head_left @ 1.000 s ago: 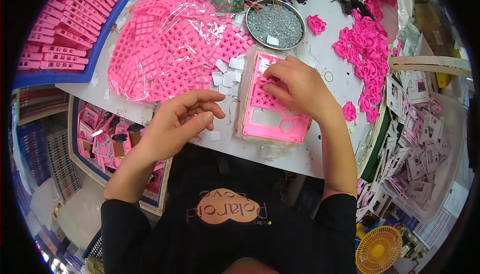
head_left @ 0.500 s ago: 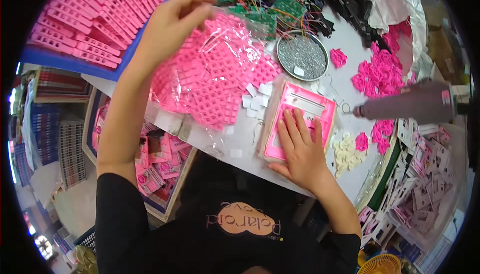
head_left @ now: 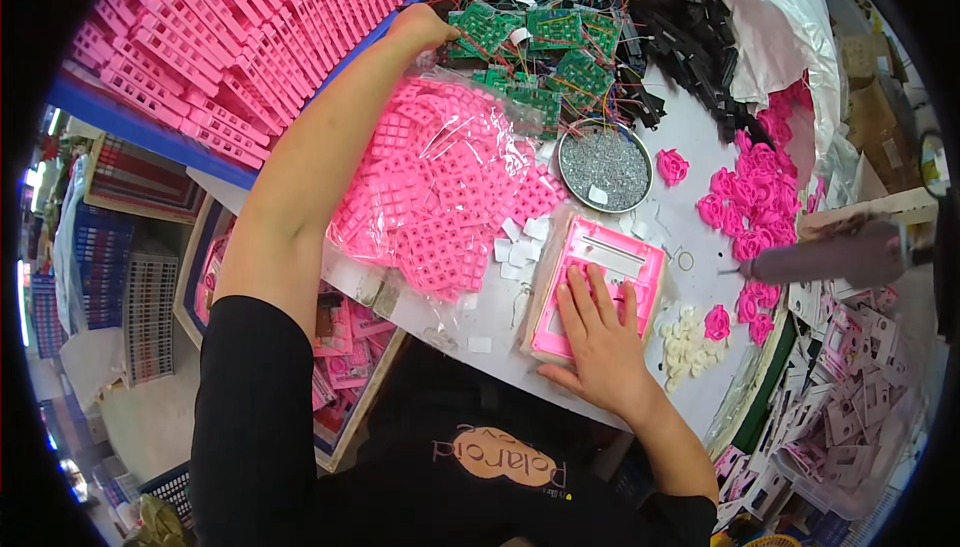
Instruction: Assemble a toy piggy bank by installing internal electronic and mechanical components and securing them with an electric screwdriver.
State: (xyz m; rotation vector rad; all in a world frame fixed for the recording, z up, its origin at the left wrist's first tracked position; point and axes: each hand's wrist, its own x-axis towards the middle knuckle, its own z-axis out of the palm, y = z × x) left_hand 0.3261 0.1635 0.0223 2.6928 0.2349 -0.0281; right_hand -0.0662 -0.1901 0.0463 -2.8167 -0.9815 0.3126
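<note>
My right hand (head_left: 600,345) lies flat with its fingers stretched out on a pink plastic casing (head_left: 640,250). The casing sits on a block-like base at the table's near edge. At the far left of the table my left hand (head_left: 424,27) reaches to the edge of a pile of green circuit boards (head_left: 554,29) with coloured wires. Its thumb side is by the nearest board; most of its fingers are hidden. Under that forearm lies a clear bag of pink keypad pieces (head_left: 425,182).
A round dish of small screws (head_left: 604,169) stands beyond the casing. Pink parts fill a blue tray (head_left: 225,167) at left. An electric screwdriver (head_left: 830,257) hangs at right, near magenta pieces (head_left: 745,197) and white pieces (head_left: 690,347). Black parts (head_left: 690,42) lie far back.
My left hand has moved farther away, from above the bag to the circuit boards. My right hand stays on the casing. The whole view has shifted slightly.
</note>
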